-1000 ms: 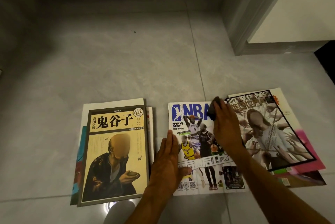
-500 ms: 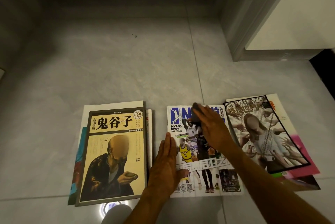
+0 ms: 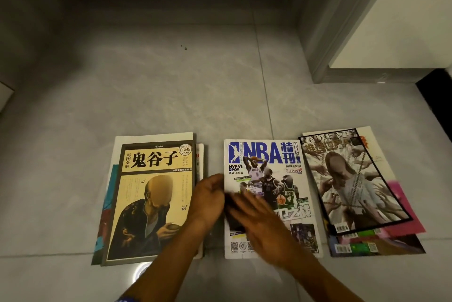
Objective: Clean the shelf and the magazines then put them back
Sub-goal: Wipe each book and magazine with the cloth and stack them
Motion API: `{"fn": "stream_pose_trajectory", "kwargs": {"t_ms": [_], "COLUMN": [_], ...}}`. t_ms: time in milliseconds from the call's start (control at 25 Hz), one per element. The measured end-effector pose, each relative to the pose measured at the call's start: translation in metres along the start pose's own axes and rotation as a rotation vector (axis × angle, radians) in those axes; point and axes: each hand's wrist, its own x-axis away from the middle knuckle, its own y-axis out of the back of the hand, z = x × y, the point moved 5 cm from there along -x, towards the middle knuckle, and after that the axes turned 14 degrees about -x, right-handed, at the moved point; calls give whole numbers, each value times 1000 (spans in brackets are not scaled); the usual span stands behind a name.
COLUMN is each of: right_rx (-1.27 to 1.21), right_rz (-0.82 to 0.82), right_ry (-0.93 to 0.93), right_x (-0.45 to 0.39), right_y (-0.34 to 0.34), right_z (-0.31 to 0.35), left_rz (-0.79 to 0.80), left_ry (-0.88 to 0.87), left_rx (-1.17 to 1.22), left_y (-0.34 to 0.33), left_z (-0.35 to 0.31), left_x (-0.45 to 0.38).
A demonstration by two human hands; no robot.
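While the left hand (image 3: 208, 200) curls beside it, the right hand (image 3: 259, 218) lies flat across the NBA magazine (image 3: 269, 194).

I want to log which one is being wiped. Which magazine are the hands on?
The NBA magazine in the middle: the right hand lies on its cover, the left hand at its left edge. The piles either side go untouched.

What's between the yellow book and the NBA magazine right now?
In the head view, the left hand lies in the floor gap between the yellow book and the NBA magazine, at the magazine's left edge. Above it, bare grey floor.
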Motion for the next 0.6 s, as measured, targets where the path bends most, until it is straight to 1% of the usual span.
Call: {"fn": "stream_pose_trajectory", "kwargs": {"t_ms": [80,160,240,320,400,440,520,600], "right_rx": [71,80,32,-29,-63,-81,-76,-63], "right_rz": [115,145,82,-30,-111,-125,-169,-154], "right_ry": [67,85,37,-47,-152,-216,-268,-180], "right_x": [39,45,18,-29,-76,-90,-90,-51], "right_y": [-24,-26,-10,13,31,35,30,13], "right_z": [24,24,5,-17,-38,-43,-41,-21], "left_rz": [32,39,69,99,46,14,-5,0], "left_ry": [33,91,141,135,141,158,172,147], "left_rx": [-13,31,108,147,184,180,149,152], "left_y": [-6,-9,-8,-4,-1,-1,-2,-5], "left_z": [5,12,12,4,4,7,11,12], "left_x": [-7,-9,-9,-7,-8,-9,-9,-8]}}
